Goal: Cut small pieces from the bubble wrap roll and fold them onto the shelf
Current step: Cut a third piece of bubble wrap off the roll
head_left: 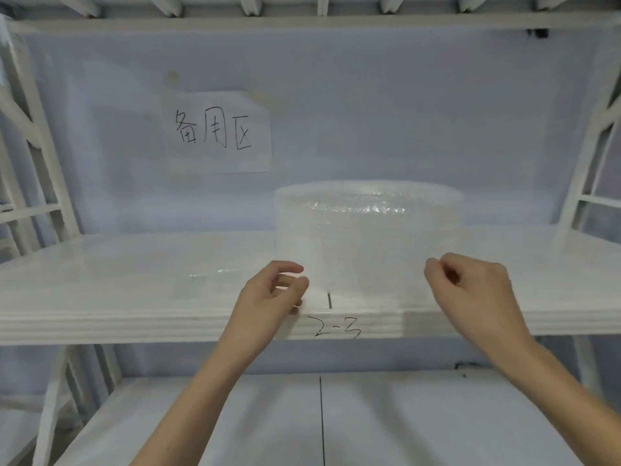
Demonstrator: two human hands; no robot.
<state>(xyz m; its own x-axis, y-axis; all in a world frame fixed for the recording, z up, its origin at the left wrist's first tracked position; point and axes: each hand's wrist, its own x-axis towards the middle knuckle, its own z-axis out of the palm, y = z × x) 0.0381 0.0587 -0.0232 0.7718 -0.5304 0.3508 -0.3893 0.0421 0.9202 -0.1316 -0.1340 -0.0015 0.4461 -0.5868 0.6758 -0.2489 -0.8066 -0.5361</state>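
A wide bubble wrap roll [369, 216] stands upright on the white shelf [134, 317], right of centre. A clear sheet of bubble wrap [366, 284] hangs from it toward me, reaching the shelf's front edge. My left hand [268, 297] pinches the sheet's left edge between thumb and fingers. My right hand [470, 290] pinches its right edge, fingers curled. A small flat piece of bubble wrap [215, 275] lies on the shelf to the left of my left hand.
A paper sign with handwritten characters [218, 132] is stuck on the back wall. The shelf edge bears the mark "2-3" [337, 329]. White frame uprights [40, 163] stand at both sides. A lower shelf [403, 418] lies below my arms.
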